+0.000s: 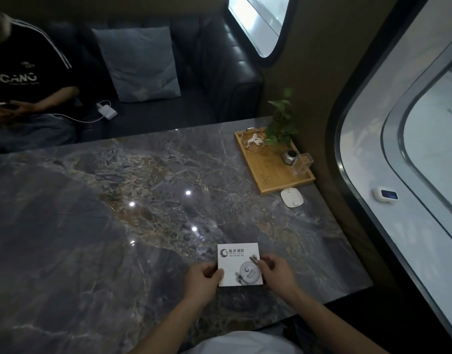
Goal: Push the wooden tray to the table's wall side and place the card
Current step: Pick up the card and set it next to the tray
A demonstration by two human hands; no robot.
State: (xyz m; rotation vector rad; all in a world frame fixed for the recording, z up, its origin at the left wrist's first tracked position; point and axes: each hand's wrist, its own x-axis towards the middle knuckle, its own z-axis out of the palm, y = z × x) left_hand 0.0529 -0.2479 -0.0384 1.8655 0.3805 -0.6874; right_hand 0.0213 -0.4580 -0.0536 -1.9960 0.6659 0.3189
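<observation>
A white square card [235,259] with a logo and a round printed picture lies near the front edge of the grey marble table [117,213]. My left hand [203,278] grips its left edge, thumb on top. My right hand [276,270] pinches its right edge. The wooden tray [270,180] sits at the table's far right, against the brown wall. It carries a small potted plant [282,123], a clear square holder [302,163], a glass dish with white scraps [254,140] and a dark round jar [288,157].
A white rounded pad [292,197] lies on the table just in front of the tray. A dark sofa [207,72] with a blue cushion [140,63] stands behind the table. A person in a black shirt [23,80] sits at the far left. Curved windows line the right wall.
</observation>
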